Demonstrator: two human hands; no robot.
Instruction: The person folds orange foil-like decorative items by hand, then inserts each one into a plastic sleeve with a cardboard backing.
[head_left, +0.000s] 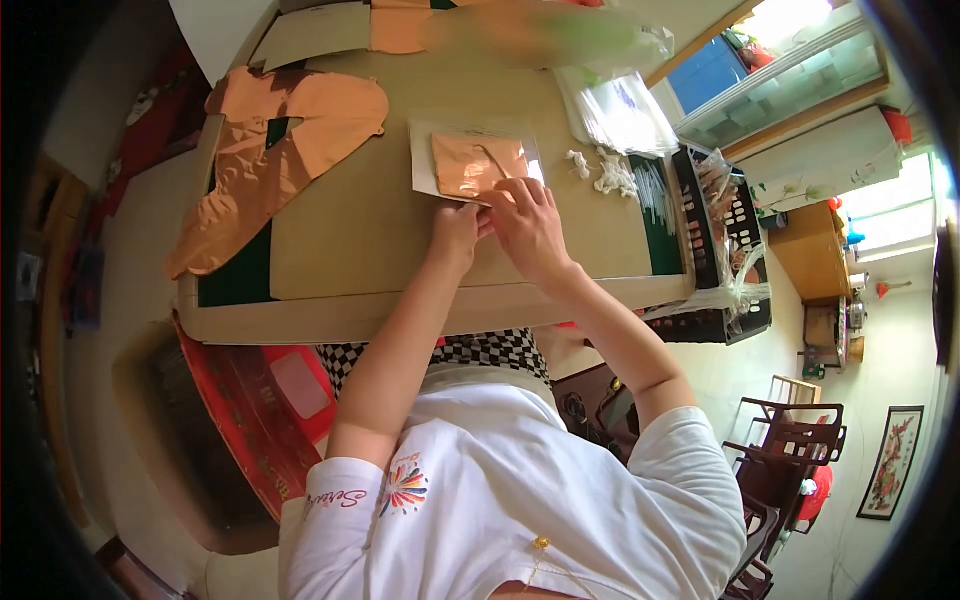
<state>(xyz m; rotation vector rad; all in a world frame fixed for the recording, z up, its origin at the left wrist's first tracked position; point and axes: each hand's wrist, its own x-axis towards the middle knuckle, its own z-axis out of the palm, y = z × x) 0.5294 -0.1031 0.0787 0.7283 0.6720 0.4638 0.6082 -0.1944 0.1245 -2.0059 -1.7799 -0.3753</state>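
A folded rose-gold foil balloon (pixel 462 165) lies in a clear plastic bag (pixel 424 160) with a pale backing, on the table in front of me. My left hand (pixel 456 236) is closed at the bag's lower edge, its fingertips partly hidden. Beside it, my right hand (pixel 532 228) bends its fingers over the lower right corner of the bag, pinching the edge. The two hands nearly touch. A thin strip crosses the foil's upper right. To the left, a larger flat rose-gold foil balloon (pixel 275 165) lies spread out.
The table (pixel 370 255) has a tan board over green cloth. To the right lie clear plastic bags (pixel 625 115), crumpled white ties (pixel 615 175) and clear straws (pixel 655 195). A black crate (pixel 735 230) stands against the table's right edge. A blurred greenish shape covers the far side.
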